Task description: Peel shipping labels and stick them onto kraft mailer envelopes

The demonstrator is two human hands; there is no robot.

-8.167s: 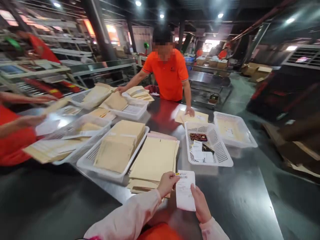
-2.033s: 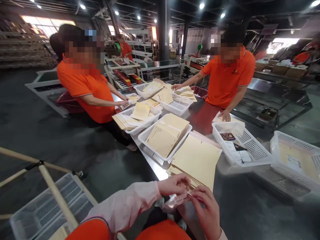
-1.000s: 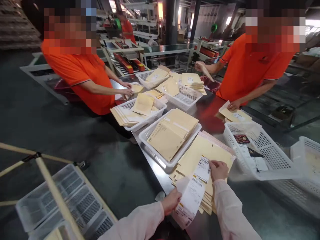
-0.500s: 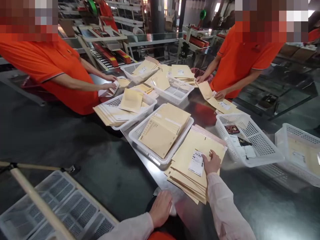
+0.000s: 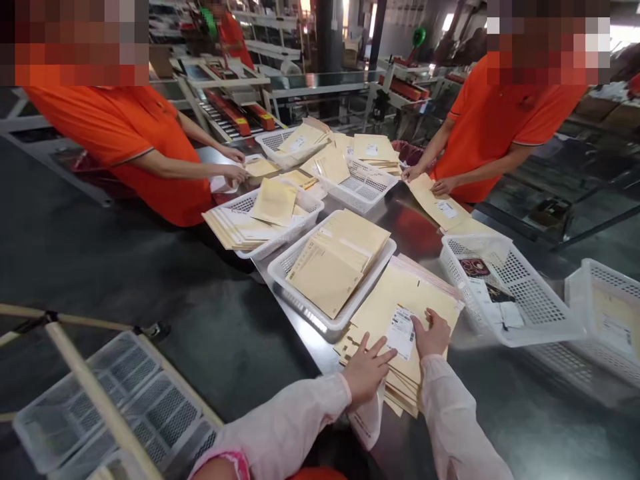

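Note:
My left hand [image 5: 369, 371] lies with fingers spread on the lower left of the top padded envelope [image 5: 383, 293], its fingertips at the edge of the white shipping label [image 5: 401, 331]. My right hand [image 5: 433, 335] rests on the same envelope, with the thumb at the label's right edge and the fingers apart. This tan envelope with a pinkish flap tops an uneven stack at the table edge. Under my left wrist a white packet [image 5: 367, 421] hangs partly over the edge; my forearm covers some of it.
A white basket of envelopes [image 5: 280, 280] stands left of the stack. At right, another basket [image 5: 545, 313] holds a few small packets. Two co-workers in orange shirts [image 5: 165, 153] handle envelopes across the metal table [image 5: 500, 413]. A wooden-framed rack [image 5: 95, 387] stands lower left.
My left hand has moved up and right from the table edge onto the envelope, fingers now spread. My right hand stays by the label. The view has shifted slightly.

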